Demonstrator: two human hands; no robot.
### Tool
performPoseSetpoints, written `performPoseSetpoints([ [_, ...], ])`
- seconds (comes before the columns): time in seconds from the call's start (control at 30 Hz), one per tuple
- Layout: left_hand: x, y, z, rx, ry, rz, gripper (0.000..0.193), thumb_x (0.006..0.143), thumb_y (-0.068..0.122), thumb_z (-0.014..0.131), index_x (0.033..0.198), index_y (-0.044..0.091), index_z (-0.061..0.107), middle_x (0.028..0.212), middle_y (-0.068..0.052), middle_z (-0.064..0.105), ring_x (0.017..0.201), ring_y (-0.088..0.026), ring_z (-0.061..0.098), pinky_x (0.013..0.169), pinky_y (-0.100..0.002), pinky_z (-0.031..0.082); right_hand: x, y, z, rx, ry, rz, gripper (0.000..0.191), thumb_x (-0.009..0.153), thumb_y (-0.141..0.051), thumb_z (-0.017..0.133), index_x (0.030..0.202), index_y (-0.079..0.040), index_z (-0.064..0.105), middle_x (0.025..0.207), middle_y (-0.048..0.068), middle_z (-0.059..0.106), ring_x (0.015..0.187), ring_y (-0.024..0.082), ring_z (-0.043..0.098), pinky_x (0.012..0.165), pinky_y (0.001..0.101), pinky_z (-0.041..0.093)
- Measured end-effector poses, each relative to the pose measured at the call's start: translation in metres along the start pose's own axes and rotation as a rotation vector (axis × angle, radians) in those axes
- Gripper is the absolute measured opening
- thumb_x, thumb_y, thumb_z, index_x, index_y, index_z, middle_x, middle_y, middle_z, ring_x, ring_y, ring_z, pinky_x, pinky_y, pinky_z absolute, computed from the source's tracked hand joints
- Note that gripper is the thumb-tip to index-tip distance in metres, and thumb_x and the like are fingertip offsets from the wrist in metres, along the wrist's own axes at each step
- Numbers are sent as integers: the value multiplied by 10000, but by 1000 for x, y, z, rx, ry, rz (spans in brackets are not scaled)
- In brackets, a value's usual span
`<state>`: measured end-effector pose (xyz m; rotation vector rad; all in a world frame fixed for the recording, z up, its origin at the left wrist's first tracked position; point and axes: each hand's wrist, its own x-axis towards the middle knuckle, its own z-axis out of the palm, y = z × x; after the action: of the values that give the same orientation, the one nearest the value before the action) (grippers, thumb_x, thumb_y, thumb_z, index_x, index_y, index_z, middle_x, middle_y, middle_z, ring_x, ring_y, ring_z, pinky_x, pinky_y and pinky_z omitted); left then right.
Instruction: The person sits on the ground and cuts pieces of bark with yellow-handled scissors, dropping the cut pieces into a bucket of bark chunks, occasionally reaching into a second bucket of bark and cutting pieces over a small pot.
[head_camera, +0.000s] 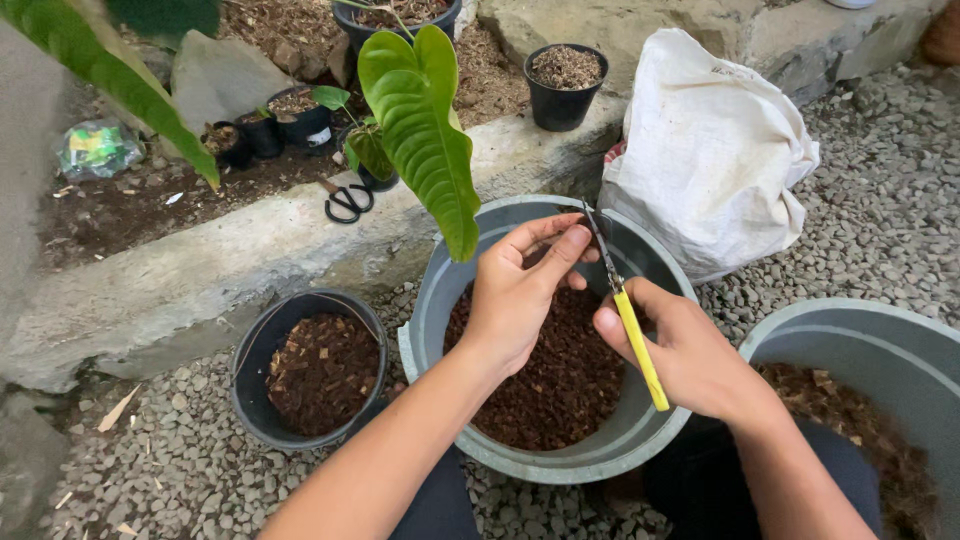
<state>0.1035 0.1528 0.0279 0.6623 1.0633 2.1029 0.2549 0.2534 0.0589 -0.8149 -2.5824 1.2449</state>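
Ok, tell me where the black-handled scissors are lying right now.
In the head view the black-handled scissors lie upper left of centre on the concrete ledge, just left of the big green leaf and below the small black plastic pots.

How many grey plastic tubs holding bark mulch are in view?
2. One grey plastic tub sits under both hands; a second grey tub is at the right edge, partly cut off. Others may lie out of frame.

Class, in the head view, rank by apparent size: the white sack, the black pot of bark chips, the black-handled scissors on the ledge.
1. white sack
2. black pot of bark chips, though it sits nearer the camera
3. black-handled scissors
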Motion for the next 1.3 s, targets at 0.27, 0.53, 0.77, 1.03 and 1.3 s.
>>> performPoseSetpoints([
  [0.27,-5,1,6,44,35,-32,318,951,186,743,1188,-22,707,970,-69,733,774,-77,616,654,-223,495,1,9,4,41,17,29,454,928,-473,641,835,-29,618,606,7,510,591,105,442,507,318,382],
  [0.53,-1,4,-1,-21,-146,-59,389,1015,178,650,1357,-5,622,1221,-55,691,878,-75,585,679,-215,476,-2,9,4,113,11,52,464,926,-468,647,744,-41,629,555,-48,477,519,72,418,450,296,338],
  [0.77,5,9,-11,-242,-308,-138,384,1104,175,528,1439,-7,575,1337,-106,674,881,-70,544,740,-224,471,-2,3,5,161,60,84,505,884,-437,708,617,-19,612,500,-3,519,462,86,472,429,292,391],
  [1.03,13,-4,-21,-281,-166,-154,279,1080,136,574,1297,-29,632,1228,-110,697,882,-82,585,756,-246,497,7,14,3,355,-147,129,463,920,-431,668,682,-41,596,554,-3,540,483,102,498,458,285,432],
  [1.3,16,-8,-25,-185,-65,-102,312,1007,126,621,1316,86,622,1064,-28,697,864,-93,629,713,-241,506,5,24,-7,326,-125,38,465,926,-469,613,726,-50,641,579,18,581,522,119,540,496,286,437],
])
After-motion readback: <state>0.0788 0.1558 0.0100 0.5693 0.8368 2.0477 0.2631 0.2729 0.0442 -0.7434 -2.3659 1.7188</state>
